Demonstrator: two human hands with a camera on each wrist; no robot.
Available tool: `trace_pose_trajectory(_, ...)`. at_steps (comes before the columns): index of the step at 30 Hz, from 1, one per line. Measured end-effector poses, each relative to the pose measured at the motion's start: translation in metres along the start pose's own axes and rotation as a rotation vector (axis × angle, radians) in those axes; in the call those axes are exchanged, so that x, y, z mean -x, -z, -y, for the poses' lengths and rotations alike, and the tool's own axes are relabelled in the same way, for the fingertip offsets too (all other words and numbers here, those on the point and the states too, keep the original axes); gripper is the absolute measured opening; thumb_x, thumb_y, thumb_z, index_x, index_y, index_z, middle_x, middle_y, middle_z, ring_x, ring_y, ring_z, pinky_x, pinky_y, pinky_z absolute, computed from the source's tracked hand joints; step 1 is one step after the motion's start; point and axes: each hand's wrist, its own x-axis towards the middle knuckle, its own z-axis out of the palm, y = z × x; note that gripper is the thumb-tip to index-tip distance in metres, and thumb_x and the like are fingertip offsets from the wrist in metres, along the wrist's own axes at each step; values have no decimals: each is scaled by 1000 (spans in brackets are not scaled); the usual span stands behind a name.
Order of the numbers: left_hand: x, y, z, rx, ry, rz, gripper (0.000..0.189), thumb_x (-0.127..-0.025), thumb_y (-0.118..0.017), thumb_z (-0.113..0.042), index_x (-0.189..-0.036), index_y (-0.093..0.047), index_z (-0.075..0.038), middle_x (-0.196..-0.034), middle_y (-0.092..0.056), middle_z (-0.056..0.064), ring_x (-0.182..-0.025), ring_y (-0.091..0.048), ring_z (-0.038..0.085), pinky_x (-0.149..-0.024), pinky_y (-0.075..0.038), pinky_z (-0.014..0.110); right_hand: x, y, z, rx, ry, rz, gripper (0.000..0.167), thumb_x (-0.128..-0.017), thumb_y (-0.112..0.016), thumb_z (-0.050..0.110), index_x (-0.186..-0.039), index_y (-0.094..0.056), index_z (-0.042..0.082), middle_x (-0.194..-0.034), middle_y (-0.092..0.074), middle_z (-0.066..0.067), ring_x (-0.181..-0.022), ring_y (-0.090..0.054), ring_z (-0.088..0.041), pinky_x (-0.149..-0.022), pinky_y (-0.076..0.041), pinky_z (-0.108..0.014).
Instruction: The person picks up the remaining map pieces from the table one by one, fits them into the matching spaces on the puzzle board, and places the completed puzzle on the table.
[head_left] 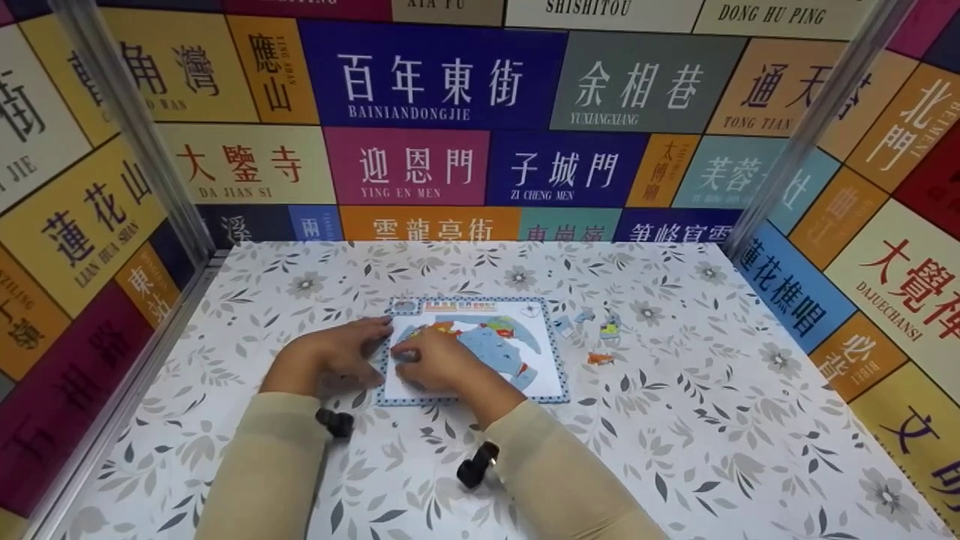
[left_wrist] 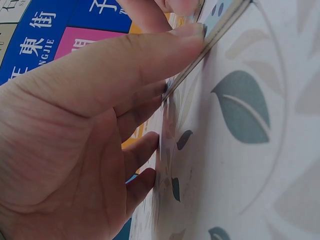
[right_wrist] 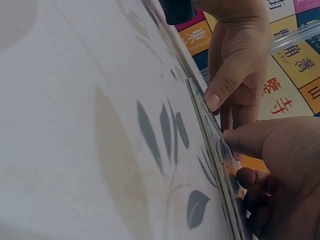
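A flat map jigsaw puzzle board (head_left: 551, 375) with a blue dotted border lies on the table, partly filled with blue, orange and green pieces. At its left edge is my left hand (head_left: 341, 352); in the left wrist view its thumb (left_wrist: 170, 52) touches the rim while the other fingers reach past it, fairly straight. My right hand (head_left: 435, 360) is over the board's left part, thumb and fingertips down at its surface. The right wrist view shows some of its fingers (right_wrist: 255, 185) curled. Whether a piece is between them is hidden.
Several loose puzzle pieces lie right of the board, among them an orange piece (head_left: 600, 359) and a blue-yellow-green piece (head_left: 610, 328). A leaf-patterned cloth (head_left: 712, 420) covers the table. Panels with printed signs (head_left: 435, 79) stand behind and on both sides.
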Motion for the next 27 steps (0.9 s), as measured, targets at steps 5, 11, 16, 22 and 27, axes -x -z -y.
trace_pose_trajectory(5, 0, -1, 0, 33, 32, 7, 103, -79, -95, -32, -166, -40, -35, -181, -16, -15, -171, -6, 28, -138, -9, 62, 6, 15, -5, -120, -58, -23, 41, -102, -72, 36, -142, -72, 26, -101, -74, 1, -81, -62, -12, -73, -51, -31)
trace_pose_trajectory(11, 1, -1, -3, 63, 75, 5, 104, -77, -97, -33, -164, -41, -40, -180, -18, -18, -171, -6, 28, -137, -9, 65, 11, 29, -11, -187, -108, -44, 44, -102, -71, 41, -143, -70, 26, -110, -75, 1, -89, -65, -14, -80, -55, -36)
trace_pose_trajectory(16, 4, 0, -5, 92, 83, 6, 104, -77, -97, -29, -164, -41, -40, -180, -17, -17, -171, -4, 28, -137, -6, 64, 14, 33, -14, -209, -93, -75, 44, -101, -73, 37, -142, -70, 20, -110, -75, 0, -88, -64, -13, -80, -55, -35)
trace_pose_trajectory(22, 5, -1, -8, 140, 101, 4, 106, -74, -98, -26, -163, -43, -40, -181, -17, -16, -171, -3, 29, -137, -4, 65, 17, 38, -13, -237, -75, -88, 44, -100, -74, 36, -140, -71, 18, -108, -74, -1, -84, -63, -12, -75, -54, -31)
trace_pose_trajectory(27, 6, 0, -10, 169, 121, 1, 107, -74, -99, -24, -163, -43, -42, -180, -17, -17, -171, -3, 29, -137, -3, 65, 22, 49, -13, -250, -83, -121, 41, -101, -71, 37, -140, -72, 22, -111, -75, -1, -89, -65, -13, -78, -55, -33)
